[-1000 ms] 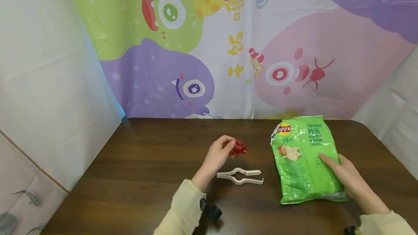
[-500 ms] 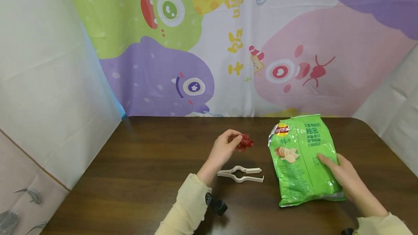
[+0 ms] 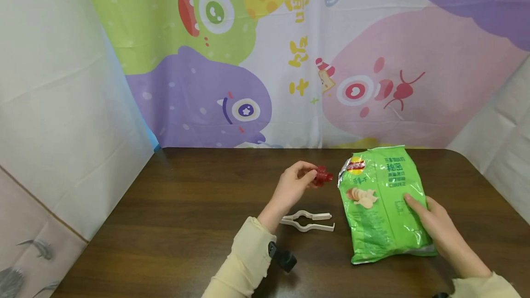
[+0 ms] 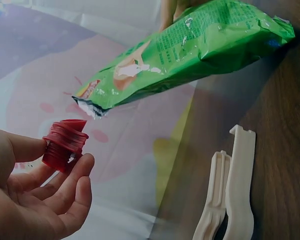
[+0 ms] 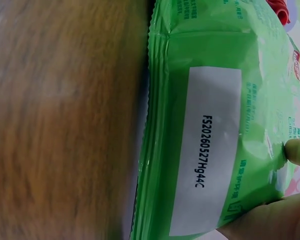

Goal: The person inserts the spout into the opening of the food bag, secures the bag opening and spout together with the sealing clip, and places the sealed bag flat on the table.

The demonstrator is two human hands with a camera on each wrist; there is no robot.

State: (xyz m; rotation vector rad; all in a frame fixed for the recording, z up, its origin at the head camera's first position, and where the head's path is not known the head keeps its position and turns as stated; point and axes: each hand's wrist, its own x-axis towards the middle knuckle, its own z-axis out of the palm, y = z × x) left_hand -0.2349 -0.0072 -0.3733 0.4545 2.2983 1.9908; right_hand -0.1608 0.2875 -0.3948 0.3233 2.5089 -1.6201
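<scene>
My left hand (image 3: pixel 295 184) pinches a red threaded spout (image 3: pixel 323 176) between thumb and fingers, just left of the torn silver corner of a green chip bag (image 3: pixel 385 215). In the left wrist view, the spout (image 4: pixel 65 145) has a slanted tip pointing up toward the bag's corner (image 4: pixel 92 107), with a small gap between. My right hand (image 3: pixel 440 220) grips the bag's right side, thumb on its front. A cream bag clip (image 3: pixel 319 227) with spread arms lies on the table below my left hand, its hinge end partly hidden by my wrist.
The dark wooden table (image 3: pixel 165 224) runs back to a cartoon-printed curtain (image 3: pixel 232 100). White cloth (image 3: pixel 54 82) hangs along the left side. A black wrist camera (image 3: pixel 283 259) juts out from my left sleeve, close above the table.
My left hand has moved right with the red spout, toward the bag's torn corner. The bag has shifted slightly left in my right hand's grip. The clip stays put.
</scene>
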